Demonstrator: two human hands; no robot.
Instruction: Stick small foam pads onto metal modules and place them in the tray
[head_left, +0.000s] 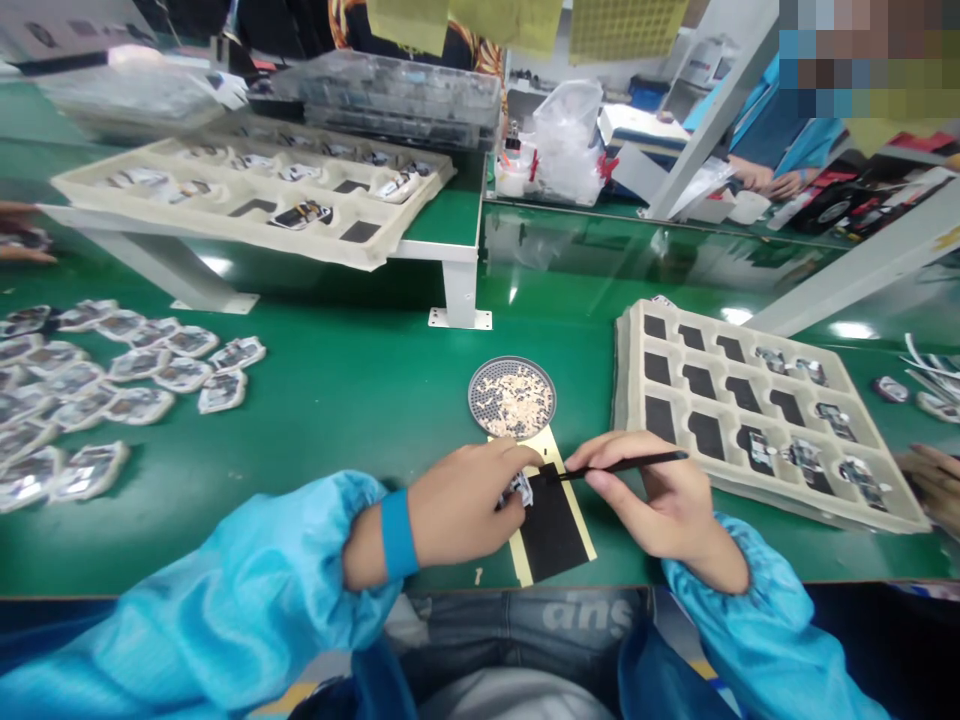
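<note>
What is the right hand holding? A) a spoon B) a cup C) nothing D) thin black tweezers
D: the right hand pinches thin black tweezers, tip pointing at the small part in the left hand.
</note>
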